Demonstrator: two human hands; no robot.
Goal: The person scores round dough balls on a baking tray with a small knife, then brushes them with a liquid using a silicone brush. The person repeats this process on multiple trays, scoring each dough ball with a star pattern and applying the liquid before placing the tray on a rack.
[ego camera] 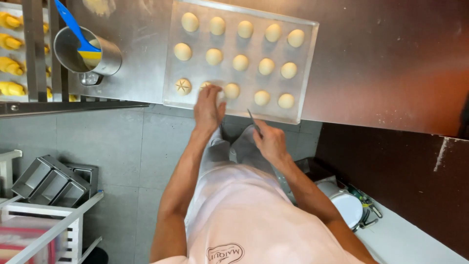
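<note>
A metal baking tray [305,73] lies on the steel worktop and carries several round pale dough balls [240,62] in rows. The front-left ball [183,86] bears a star-shaped cut. My left hand [208,107] reaches over the tray's front edge, and its fingers rest on the second dough ball [206,85] of the front row, mostly covering it. My right hand [269,142] hovers just off the tray's front edge and grips a small thin blade [252,118] that points toward the tray.
A steel cup [105,56] with a blue-handled brush [73,27] stands left of the tray. A rack with yellow shaped pastries [10,63] is at the far left. Loaf tins [49,181] sit on a low shelf. A white-lidded container [347,205] is at lower right.
</note>
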